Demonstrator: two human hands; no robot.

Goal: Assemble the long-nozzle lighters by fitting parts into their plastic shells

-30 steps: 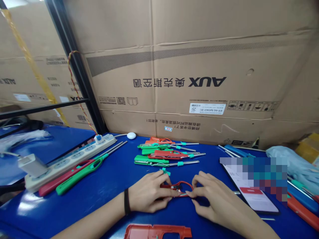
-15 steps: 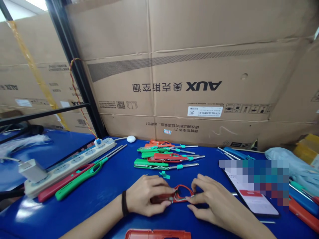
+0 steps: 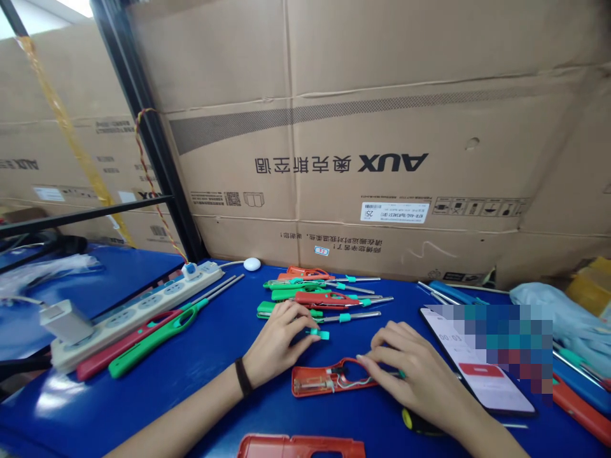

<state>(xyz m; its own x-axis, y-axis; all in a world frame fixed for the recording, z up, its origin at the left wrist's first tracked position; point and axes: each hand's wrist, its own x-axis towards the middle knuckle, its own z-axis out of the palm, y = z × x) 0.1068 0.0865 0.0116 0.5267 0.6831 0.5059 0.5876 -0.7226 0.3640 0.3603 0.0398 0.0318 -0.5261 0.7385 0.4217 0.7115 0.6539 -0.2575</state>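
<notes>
Just at the near edge of the blue desk [image 3: 200, 397] lies a red plastic lighter shell [image 3: 300, 447], cut off by the bottom of the view. Beyond it, a black-and-yellow screwdriver handle [image 3: 415, 422] sits partly under the right hand [image 3: 413, 375]. That hand is curled, its fingertips [image 3: 370, 357] just over the opened red lighter body [image 3: 310, 383], which lies flat on the desk with its thin wires showing. A small green tip [image 3: 402, 374] pokes out beside the fingers, but whether the hand has hold of anything I cannot tell. The left hand [image 3: 279, 337], with a black wristband [image 3: 243, 376], is partly closed, its fingertips pinching a small teal plastic clip [image 3: 319, 334]. Just behind that hand is a loose row of red and green lighters [image 3: 324, 299] with metal nozzles. To the left, a long green lighter [image 3: 153, 340] and a red one [image 3: 119, 351] lie beside a white power strip [image 3: 138, 312] with a plug adapter [image 3: 64, 321]. To the right are a phone [image 3: 477, 359], partly pixelated, and a pale plastic bag [image 3: 554, 324]. Farther off, a large AUX cardboard box [image 3: 391, 162] stands upside down against the back of the desk
</notes>
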